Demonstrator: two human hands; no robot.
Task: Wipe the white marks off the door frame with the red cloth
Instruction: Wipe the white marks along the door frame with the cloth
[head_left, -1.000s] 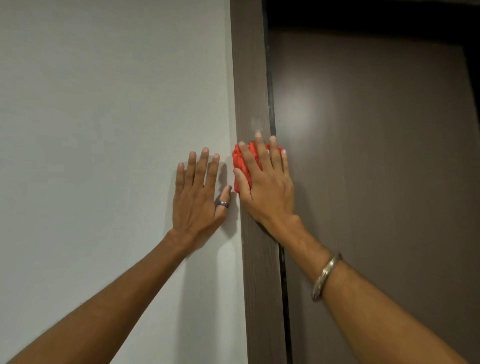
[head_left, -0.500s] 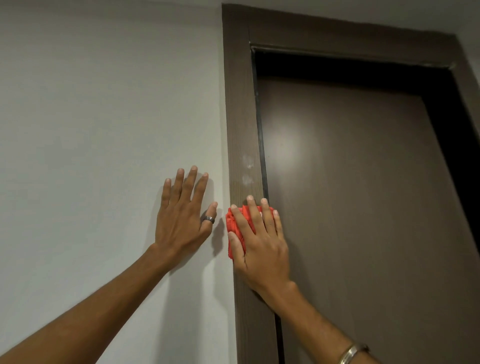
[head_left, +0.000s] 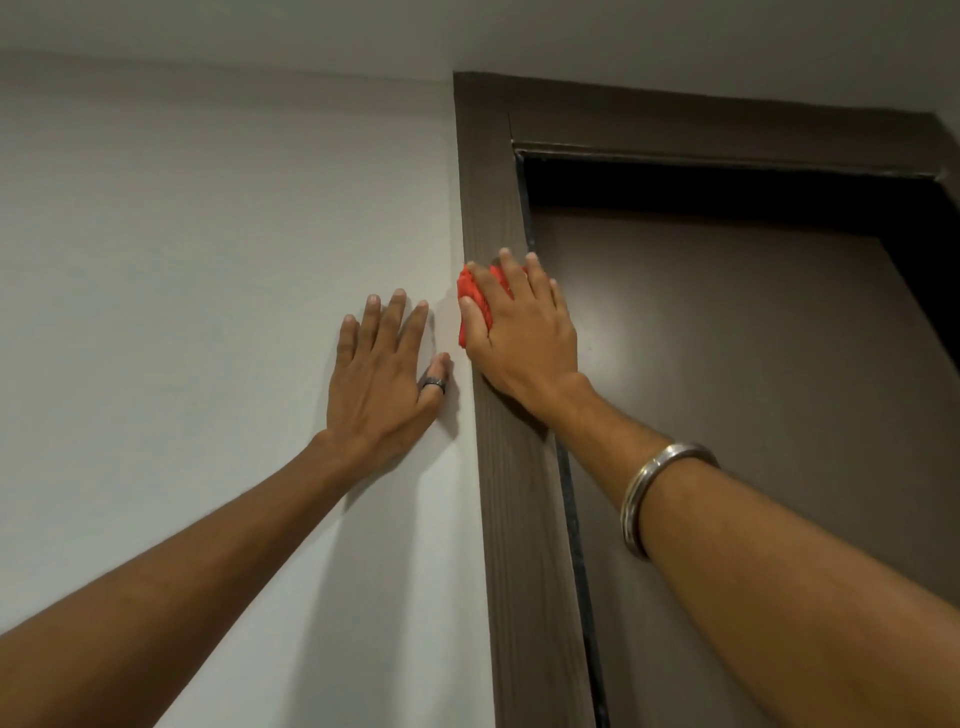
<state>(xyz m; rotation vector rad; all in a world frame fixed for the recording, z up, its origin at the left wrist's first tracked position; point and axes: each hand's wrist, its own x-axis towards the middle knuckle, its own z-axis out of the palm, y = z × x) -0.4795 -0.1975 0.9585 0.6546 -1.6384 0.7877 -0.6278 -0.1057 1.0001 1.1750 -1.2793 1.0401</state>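
Observation:
A dark brown wooden door frame (head_left: 493, 197) runs up the middle of the head view and turns right along the top. My right hand (head_left: 519, 332) presses a folded red cloth (head_left: 470, 299) flat against the frame's left upright, fingers spread over it. Only the cloth's left edge shows beside my fingers. My left hand (head_left: 382, 364) lies flat and open on the white wall just left of the frame, a dark ring on its thumb. No white marks show on the frame; the spot under the cloth is hidden.
The brown door (head_left: 753, 389) fills the opening to the right of the frame, with a dark gap above it. White wall (head_left: 208, 260) spreads to the left and white ceiling (head_left: 623, 41) above. A metal bangle (head_left: 654, 488) circles my right wrist.
The view has tilted upward, showing the frame's top corner and ceiling. My right hand slid the cloth up over the two white marks seen half a second ago. The left hand stays on the wall.

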